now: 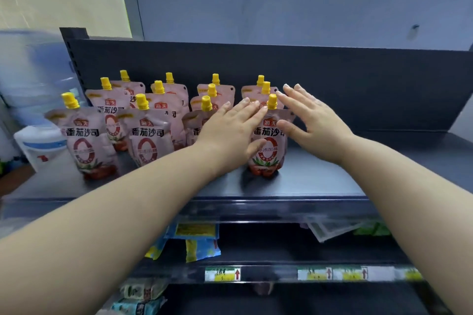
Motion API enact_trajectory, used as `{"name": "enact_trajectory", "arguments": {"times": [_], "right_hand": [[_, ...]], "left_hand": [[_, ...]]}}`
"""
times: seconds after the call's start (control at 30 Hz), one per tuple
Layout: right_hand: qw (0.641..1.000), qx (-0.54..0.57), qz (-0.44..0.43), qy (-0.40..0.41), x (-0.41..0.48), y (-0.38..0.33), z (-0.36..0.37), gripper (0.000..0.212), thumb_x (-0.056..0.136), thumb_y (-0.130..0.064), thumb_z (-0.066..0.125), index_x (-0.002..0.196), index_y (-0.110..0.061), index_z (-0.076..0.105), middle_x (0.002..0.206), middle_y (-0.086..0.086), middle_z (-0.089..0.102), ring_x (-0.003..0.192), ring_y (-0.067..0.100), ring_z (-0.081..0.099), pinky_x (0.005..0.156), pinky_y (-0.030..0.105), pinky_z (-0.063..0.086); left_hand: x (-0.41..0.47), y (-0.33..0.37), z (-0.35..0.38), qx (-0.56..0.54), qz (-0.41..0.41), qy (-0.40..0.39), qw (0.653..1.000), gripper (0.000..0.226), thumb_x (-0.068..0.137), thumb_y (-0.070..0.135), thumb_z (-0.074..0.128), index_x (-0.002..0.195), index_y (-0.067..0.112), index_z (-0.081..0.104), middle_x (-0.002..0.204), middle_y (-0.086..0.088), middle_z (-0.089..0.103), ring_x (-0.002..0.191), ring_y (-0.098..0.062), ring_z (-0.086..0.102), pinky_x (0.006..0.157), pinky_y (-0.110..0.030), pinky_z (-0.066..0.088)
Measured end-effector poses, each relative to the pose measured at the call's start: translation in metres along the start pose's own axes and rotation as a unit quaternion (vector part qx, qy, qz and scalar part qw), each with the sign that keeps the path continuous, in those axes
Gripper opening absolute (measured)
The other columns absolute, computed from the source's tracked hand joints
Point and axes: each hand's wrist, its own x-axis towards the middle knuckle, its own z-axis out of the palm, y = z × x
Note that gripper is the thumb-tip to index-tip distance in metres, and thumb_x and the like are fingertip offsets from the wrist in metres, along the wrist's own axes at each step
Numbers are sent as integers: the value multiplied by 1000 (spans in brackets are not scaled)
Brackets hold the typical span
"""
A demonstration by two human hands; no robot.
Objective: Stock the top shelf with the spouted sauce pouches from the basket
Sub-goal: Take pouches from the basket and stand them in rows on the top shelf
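Twelve tomato sauce pouches, as far as I can count their yellow caps, stand already on the top shelf [320, 176], in four short columns that run from the front edge toward the dark back panel [358, 89]. The front pouch of the fourth column [268, 146] is the one in hand now: the left hand [230, 133] lies flat against its left side with the fingers stretched toward the yellow cap [272, 101], and the right hand [314, 120] is spread out at its right side, thumb near the printed face. Both hands are flat and unclenched, apart from each other with the pouch between them; they steady it and do not clamp it, and I cannot tell if the right palm really touches the foil. The pouch stands upright on its red base, a little apart from the third column [204, 110] on its left. I judge the task to be about half done, because the whole right part of the shelf is bare and could take more columns. The basket is not in view, so how many pouches are left in it I cannot say. Under the top shelf, the lower shelves hold some blue and yellow packets [202, 248] and price labels [222, 274], which are not part of this work
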Motion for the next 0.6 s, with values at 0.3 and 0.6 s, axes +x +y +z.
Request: {"name": "enact_trajectory", "arguments": {"times": [0.3, 0.6], "right_hand": [[998, -30, -52, -36, -45, -35, -2, 62, 95, -52, 38, 149, -31, 17, 159, -7, 8, 147, 10, -3, 120, 31, 3], [989, -12, -114, -94, -111, -70, 6, 67, 92, -62, 30, 149, -34, 9, 159, -10, 2, 146, 8, -7, 120, 31, 0]], "left_hand": [[-60, 16, -21, 9, -49, -11, 999, 67, 96, 54, 25, 151, 25, 0, 160, 2, 4, 147, -15, -1, 119, -37, 1], [-147, 53, -37, 31, -119, -57, 991, 68, 96, 55, 26, 151, 24, -1, 160, 2, 3, 147, -14, 0, 119, -37, 1]]}}
